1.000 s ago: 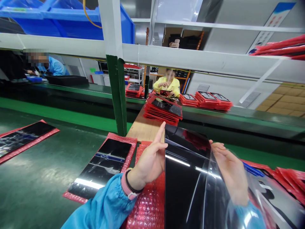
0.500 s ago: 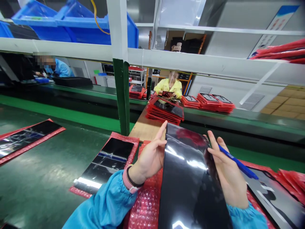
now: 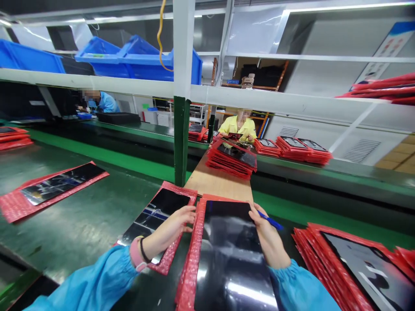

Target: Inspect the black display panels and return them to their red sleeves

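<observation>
I see the black glossy panel [image 3: 231, 255] lying flat on a red bubble-wrap sheet [image 3: 191, 263] at the near edge of the green bench [image 3: 81, 224], directly below the camera; its far end reaches almost to the wooden board [image 3: 220, 183] that bridges toward the far side. My left hand [image 3: 173, 224] rests at the panel's far-left corner, fingers loosely extended and together, fingertips on the red wrap's edge just beside the panel; it pinches nothing that I can make out. My right hand [image 3: 266, 235] lies on the panel's far-right corner, palm down; it grips a blue pen [image 3: 270, 221] between thumb and fingers, the pen pointing off to the right over the bench. Both sleeves are light blue; a dark band and a pink cuff circle the left wrist.

Just left of the left hand a second black panel on bubble wrap [image 3: 155, 220] lies at an angle; farther left, well apart, a third wrapped panel [image 3: 55, 188] sits toward the bench's left edge. At the near right corner a stack of red-wrapped panels [image 3: 353, 263] fans out. On the far end of the wooden board stands another red stack [image 3: 231, 157]; beyond it a person in yellow [image 3: 238, 125] sits among more red stacks [image 3: 292, 147]. At the far left a person in blue [image 3: 100, 101] works; blue bins [image 3: 136, 58] stand on the shelf above.
</observation>
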Demonstrator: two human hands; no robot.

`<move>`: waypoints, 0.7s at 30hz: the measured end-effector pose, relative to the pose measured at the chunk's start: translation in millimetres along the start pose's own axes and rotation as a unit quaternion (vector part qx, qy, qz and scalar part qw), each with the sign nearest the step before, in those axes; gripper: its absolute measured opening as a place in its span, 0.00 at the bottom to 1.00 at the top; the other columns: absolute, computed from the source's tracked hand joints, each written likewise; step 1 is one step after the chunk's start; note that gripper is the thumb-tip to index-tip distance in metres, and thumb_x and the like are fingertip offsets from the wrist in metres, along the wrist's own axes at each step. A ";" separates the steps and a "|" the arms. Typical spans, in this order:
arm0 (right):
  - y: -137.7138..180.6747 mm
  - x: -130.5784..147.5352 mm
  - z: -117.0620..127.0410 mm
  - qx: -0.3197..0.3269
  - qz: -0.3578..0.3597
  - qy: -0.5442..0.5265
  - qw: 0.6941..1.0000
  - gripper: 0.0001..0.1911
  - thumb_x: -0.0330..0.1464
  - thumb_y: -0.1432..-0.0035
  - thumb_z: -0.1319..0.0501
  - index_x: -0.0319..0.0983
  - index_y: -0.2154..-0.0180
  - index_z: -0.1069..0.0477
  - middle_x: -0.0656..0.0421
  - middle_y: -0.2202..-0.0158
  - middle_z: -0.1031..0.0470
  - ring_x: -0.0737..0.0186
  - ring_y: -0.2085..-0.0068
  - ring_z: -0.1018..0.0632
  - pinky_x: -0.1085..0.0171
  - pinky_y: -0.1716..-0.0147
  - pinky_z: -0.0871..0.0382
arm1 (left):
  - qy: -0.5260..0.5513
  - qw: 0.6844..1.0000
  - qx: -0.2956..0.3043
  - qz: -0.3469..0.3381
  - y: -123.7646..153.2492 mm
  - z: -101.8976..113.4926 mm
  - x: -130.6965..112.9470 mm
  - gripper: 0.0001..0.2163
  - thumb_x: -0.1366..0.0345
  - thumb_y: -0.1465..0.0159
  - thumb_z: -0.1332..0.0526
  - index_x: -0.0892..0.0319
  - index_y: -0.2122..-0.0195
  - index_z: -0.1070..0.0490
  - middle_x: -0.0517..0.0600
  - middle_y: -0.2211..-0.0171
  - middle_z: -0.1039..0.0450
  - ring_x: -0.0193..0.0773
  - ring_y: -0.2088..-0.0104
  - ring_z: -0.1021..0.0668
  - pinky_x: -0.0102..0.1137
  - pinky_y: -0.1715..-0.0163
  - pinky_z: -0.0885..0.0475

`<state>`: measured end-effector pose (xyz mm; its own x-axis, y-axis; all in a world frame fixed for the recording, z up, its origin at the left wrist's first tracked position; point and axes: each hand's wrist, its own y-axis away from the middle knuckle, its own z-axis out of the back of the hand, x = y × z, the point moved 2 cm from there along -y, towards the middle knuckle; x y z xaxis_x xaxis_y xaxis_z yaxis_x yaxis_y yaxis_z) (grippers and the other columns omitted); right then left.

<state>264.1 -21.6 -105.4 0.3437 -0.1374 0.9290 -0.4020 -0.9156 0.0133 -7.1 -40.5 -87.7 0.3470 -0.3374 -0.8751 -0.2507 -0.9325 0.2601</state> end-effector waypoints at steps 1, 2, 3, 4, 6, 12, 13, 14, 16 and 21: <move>0.6 -5.9 -1.2 0.000 0.013 0.008 1.000 0.22 0.35 0.67 0.29 0.43 0.65 0.28 0.56 0.60 0.19 0.45 0.47 0.24 0.46 0.42 0.39 | -0.009 1.000 0.003 0.021 0.8 3.4 4.2 0.14 0.73 0.49 0.32 0.62 0.61 0.27 0.51 0.66 0.24 0.34 0.70 0.24 0.30 0.69 0.32; 1.9 -10.3 -2.6 0.001 0.030 0.015 0.999 0.21 0.35 0.66 0.30 0.43 0.64 0.29 0.56 0.59 0.19 0.45 0.45 0.25 0.46 0.41 0.41 | -0.017 0.999 0.006 0.042 1.4 5.3 7.7 0.13 0.72 0.51 0.32 0.63 0.63 0.28 0.51 0.68 0.25 0.34 0.71 0.24 0.30 0.69 0.32; 3.8 -13.1 -4.2 0.004 0.050 0.024 0.998 0.21 0.36 0.64 0.30 0.43 0.63 0.29 0.56 0.58 0.20 0.46 0.44 0.27 0.47 0.40 0.42 | -0.024 0.998 0.007 0.061 1.8 6.1 10.5 0.13 0.71 0.51 0.31 0.63 0.65 0.28 0.51 0.70 0.25 0.35 0.72 0.24 0.31 0.69 0.32; 5.9 -14.6 -5.9 0.010 0.072 0.035 0.997 0.21 0.36 0.62 0.31 0.43 0.62 0.29 0.56 0.55 0.21 0.48 0.42 0.28 0.48 0.39 0.44 | -0.031 0.996 0.007 0.078 2.0 6.2 12.4 0.13 0.70 0.52 0.30 0.62 0.65 0.29 0.50 0.72 0.25 0.35 0.73 0.24 0.32 0.68 0.32; 10.0 -14.9 -9.3 0.022 0.115 0.061 0.991 0.21 0.35 0.59 0.32 0.43 0.59 0.30 0.55 0.50 0.24 0.50 0.40 0.30 0.50 0.37 0.47 | -0.046 0.994 0.005 0.104 1.2 5.0 14.1 0.15 0.69 0.54 0.29 0.61 0.66 0.31 0.47 0.75 0.27 0.35 0.75 0.25 0.32 0.68 0.32; 19.1 -13.0 -12.3 0.026 0.199 0.114 0.973 0.18 0.34 0.54 0.34 0.43 0.59 0.31 0.53 0.47 0.26 0.49 0.41 0.29 0.48 0.39 0.45 | -0.099 0.989 0.007 0.110 -10.3 -7.5 4.5 0.19 0.64 0.58 0.25 0.59 0.72 0.34 0.41 0.80 0.32 0.30 0.81 0.30 0.28 0.77 0.38; 21.1 -12.8 -11.5 0.022 0.208 0.117 0.971 0.17 0.35 0.51 0.35 0.43 0.58 0.32 0.52 0.47 0.27 0.50 0.41 0.29 0.48 0.39 0.44 | -0.100 0.989 0.012 0.104 -12.8 -12.0 1.9 0.18 0.63 0.58 0.25 0.59 0.74 0.35 0.40 0.81 0.34 0.29 0.81 0.32 0.27 0.78 0.40; 23.0 -12.4 -10.1 0.017 0.217 0.119 0.969 0.16 0.35 0.48 0.37 0.43 0.56 0.33 0.52 0.46 0.27 0.50 0.41 0.29 0.48 0.39 0.44 | -0.098 0.990 0.018 0.096 -15.2 -17.2 -0.4 0.18 0.62 0.57 0.25 0.59 0.76 0.36 0.39 0.82 0.36 0.27 0.82 0.33 0.26 0.79 0.41; 24.2 -11.0 -4.0 0.003 0.236 0.125 0.964 0.14 0.36 0.43 0.40 0.43 0.54 0.35 0.52 0.44 0.29 0.52 0.41 0.30 0.49 0.39 0.43 | -0.087 0.993 0.033 0.079 -19.1 -27.7 -3.0 0.17 0.63 0.56 0.26 0.59 0.78 0.36 0.39 0.82 0.37 0.26 0.81 0.34 0.25 0.78 0.41; -1.0 -8.9 46.0 -0.055 0.242 0.174 0.953 0.15 0.37 0.38 0.41 0.39 0.51 0.34 0.51 0.43 0.31 0.51 0.41 0.31 0.46 0.41 0.42 | -0.056 0.996 0.041 0.057 -22.9 -36.5 3.0 0.12 0.76 0.60 0.30 0.60 0.80 0.32 0.42 0.81 0.31 0.30 0.78 0.30 0.26 0.75 0.36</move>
<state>300.5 -36.8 -130.7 -0.1997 -0.3822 0.9022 -0.5354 -0.7286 -0.4271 32.7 -24.9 -81.4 0.2094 -0.4201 -0.8830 -0.3571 -0.8735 0.3310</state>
